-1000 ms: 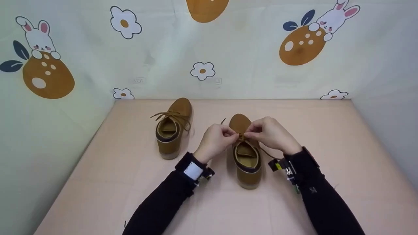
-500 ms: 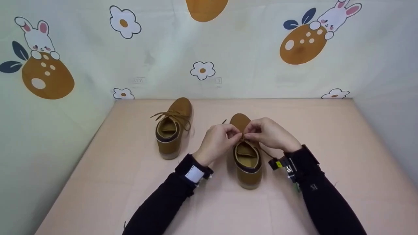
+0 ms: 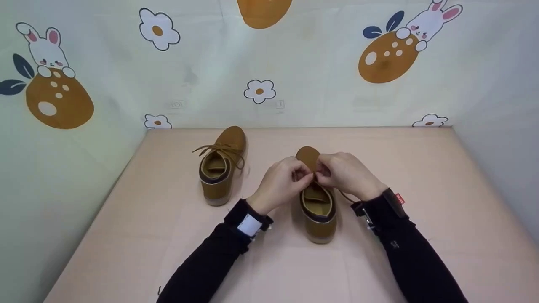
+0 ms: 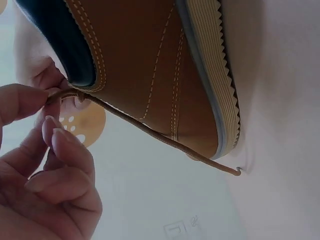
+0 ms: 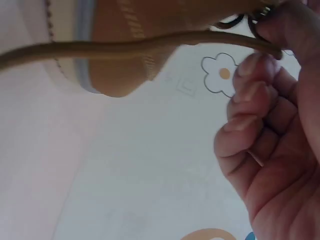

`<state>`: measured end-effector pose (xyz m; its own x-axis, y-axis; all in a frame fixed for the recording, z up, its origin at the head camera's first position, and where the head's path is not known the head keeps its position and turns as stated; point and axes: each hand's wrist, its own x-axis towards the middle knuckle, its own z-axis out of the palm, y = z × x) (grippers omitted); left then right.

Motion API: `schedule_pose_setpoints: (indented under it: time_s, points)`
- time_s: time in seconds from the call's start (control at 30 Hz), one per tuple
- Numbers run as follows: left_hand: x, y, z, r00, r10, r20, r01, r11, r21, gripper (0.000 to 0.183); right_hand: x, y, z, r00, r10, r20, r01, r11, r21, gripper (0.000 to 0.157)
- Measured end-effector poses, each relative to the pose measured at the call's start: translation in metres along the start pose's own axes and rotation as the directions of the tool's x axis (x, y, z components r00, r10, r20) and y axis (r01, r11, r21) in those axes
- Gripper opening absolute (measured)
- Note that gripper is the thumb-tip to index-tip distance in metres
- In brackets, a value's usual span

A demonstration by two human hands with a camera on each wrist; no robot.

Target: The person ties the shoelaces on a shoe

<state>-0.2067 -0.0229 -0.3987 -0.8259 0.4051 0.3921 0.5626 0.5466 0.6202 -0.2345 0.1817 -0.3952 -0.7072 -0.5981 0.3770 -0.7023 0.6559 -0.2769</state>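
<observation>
A tan lace-up shoe (image 3: 319,229) stands on the table with its toe pointing away from me. Over its lacing, both hands meet. My left hand (image 3: 278,185) pinches a brown shoelace (image 4: 165,140) between thumb and index finger, and the lace's far part runs down past the toe in the left wrist view. Thumb and fingers of my right hand (image 3: 349,174) pinch the lace from the other side; in the right wrist view a length of shoelace (image 5: 150,45) trails away along the shoe. The fingers cover most of the knot area in the head view.
A matching tan shoe (image 3: 217,185), its lace tied in a bow, stands to the left. The pale pink tabletop (image 3: 139,235) meets a patterned cloth backdrop (image 3: 219,63) at the back, with cloth walls at both sides.
Both hands stay over the lacing. My right hand has turned slightly at the wrist, and its fingertips have shifted a little. The lace end left of the toe has gone from the head view.
</observation>
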Motion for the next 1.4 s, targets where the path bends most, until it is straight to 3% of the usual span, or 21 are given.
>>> schedule_pose_setpoints:
  time_s: [0.13, 0.23, 0.3, 0.4, 0.53, 0.7, 0.83, 0.97, 1.2, 1.4]
  points:
    - [0.001, -0.003, 0.002, 1.000, 0.010, -0.029, -0.011, 1.000, -0.005, 0.015, 0.000, 0.001, 0.004, 0.998, -0.037, -0.042, 0.035, 0.998, -0.043, 0.019]
    - [0.003, -0.007, 0.002, 0.996, -0.035, -0.087, 0.034, 0.999, -0.016, 0.019, 0.000, 0.002, 0.005, 0.997, -0.052, -0.066, 0.048, 0.997, -0.056, 0.021]
    - [0.004, -0.012, 0.003, 0.992, -0.087, -0.089, 0.084, 0.996, -0.041, 0.019, 0.000, 0.004, 0.007, 0.995, -0.063, -0.080, 0.059, 0.997, -0.056, 0.021]
    - [0.006, -0.018, 0.005, 0.986, -0.166, 0.007, 0.166, 0.977, -0.132, 0.019, 0.000, 0.005, 0.007, 0.991, -0.089, -0.100, 0.085, 0.995, -0.046, 0.018]
    - [0.007, -0.022, 0.005, 0.963, -0.222, 0.153, 0.255, 0.932, -0.256, 0.018, 0.000, 0.006, 0.008, 0.981, -0.133, -0.143, 0.132, 0.991, -0.021, 0.014]
    - [0.006, -0.023, 0.004, 0.950, -0.239, 0.200, 0.293, 0.902, -0.317, 0.012, -0.001, 0.006, 0.007, 0.978, -0.139, -0.155, 0.148, 0.988, 0.049, 0.012]
    - [0.005, -0.023, 0.004, 0.946, -0.256, 0.199, 0.313, 0.881, -0.354, 0.009, -0.001, 0.005, 0.004, 0.992, -0.094, -0.083, 0.105, 0.985, 0.141, 0.008]
    - [0.005, -0.021, 0.003, 0.942, -0.271, 0.198, 0.328, 0.869, -0.371, 0.010, -0.002, 0.002, -0.007, 1.000, -0.012, 0.022, 0.008, 0.981, 0.195, 0.005]
    - [0.005, -0.019, -0.002, 0.947, -0.261, 0.189, 0.316, 0.864, -0.391, 0.009, -0.005, -0.018, -0.023, 0.985, 0.153, 0.073, -0.164, 0.971, 0.177, 0.033]
    - [0.004, -0.020, -0.008, 0.950, -0.247, 0.190, 0.304, 0.867, -0.394, 0.008, -0.005, -0.026, -0.021, 0.967, 0.207, 0.148, -0.224, 0.968, 0.109, 0.019]
